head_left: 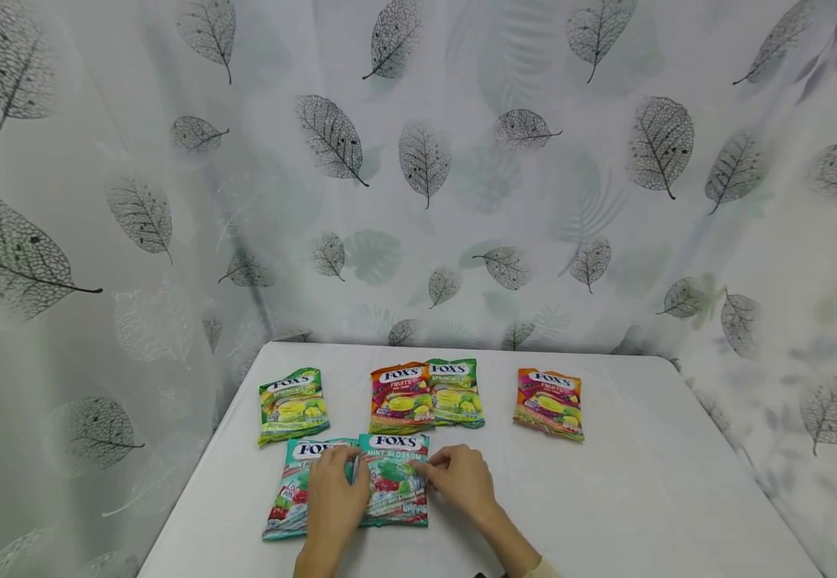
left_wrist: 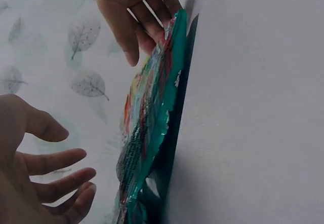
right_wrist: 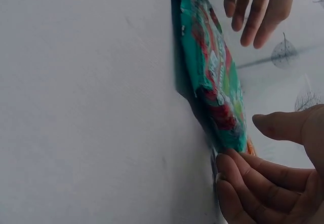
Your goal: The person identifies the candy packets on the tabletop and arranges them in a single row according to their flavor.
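Note:
Two teal bags of Fox's Mint Blossom candy lie side by side at the near left of the table; one is the left mint bag (head_left: 290, 506), the other the right mint bag (head_left: 395, 474). My left hand (head_left: 331, 491) is over the left bag, hiding part of it. In the left wrist view, that left hand (left_wrist: 48, 168) has spread fingers apart from the bags. At the right bag's right edge is my right hand (head_left: 464, 482). The right wrist view shows its fingertips (right_wrist: 230, 165) touching the bag's end, with the thumb held away.
Behind lie a green Springtea bag (head_left: 293, 407) at left, a red-orange Fruits bag (head_left: 400, 399) overlapping another green bag (head_left: 457, 393), and a second Fruits bag (head_left: 550, 404) further right. A leaf-patterned curtain (head_left: 418, 225) borders the white table (head_left: 642, 482) behind.

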### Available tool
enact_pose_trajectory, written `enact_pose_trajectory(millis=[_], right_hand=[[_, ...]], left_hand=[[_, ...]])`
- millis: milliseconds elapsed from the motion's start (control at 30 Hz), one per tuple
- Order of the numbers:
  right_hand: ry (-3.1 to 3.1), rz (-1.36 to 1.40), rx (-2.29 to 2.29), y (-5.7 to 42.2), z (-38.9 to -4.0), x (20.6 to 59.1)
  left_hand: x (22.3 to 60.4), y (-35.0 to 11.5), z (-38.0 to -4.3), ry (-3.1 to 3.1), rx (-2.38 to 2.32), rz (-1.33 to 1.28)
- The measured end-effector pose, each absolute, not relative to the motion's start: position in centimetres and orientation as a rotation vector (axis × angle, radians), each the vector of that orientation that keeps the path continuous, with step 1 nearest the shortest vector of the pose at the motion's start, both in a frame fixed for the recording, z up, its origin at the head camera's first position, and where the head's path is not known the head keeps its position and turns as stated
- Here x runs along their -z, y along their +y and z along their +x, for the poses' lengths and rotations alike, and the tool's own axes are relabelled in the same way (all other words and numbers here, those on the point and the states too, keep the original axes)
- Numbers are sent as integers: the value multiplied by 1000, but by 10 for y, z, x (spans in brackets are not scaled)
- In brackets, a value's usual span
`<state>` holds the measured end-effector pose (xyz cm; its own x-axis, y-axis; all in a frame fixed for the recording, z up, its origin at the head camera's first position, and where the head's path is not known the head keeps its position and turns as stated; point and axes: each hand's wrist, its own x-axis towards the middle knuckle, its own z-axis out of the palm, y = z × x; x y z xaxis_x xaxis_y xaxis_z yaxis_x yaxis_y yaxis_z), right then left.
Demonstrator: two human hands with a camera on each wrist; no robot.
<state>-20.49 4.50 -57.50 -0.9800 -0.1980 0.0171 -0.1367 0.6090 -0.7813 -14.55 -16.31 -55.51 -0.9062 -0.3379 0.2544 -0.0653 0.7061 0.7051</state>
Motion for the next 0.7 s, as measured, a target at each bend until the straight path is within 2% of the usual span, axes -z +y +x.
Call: enact_pose_trajectory(millis=[400, 700], right_hand=[[2882, -208, 1390, 46, -224, 560], [2935, -155, 1492, 36, -251, 552]], left_hand=[[531, -176, -169, -2554, 1093, 200], [525, -177, -191, -2715, 1147, 164]])
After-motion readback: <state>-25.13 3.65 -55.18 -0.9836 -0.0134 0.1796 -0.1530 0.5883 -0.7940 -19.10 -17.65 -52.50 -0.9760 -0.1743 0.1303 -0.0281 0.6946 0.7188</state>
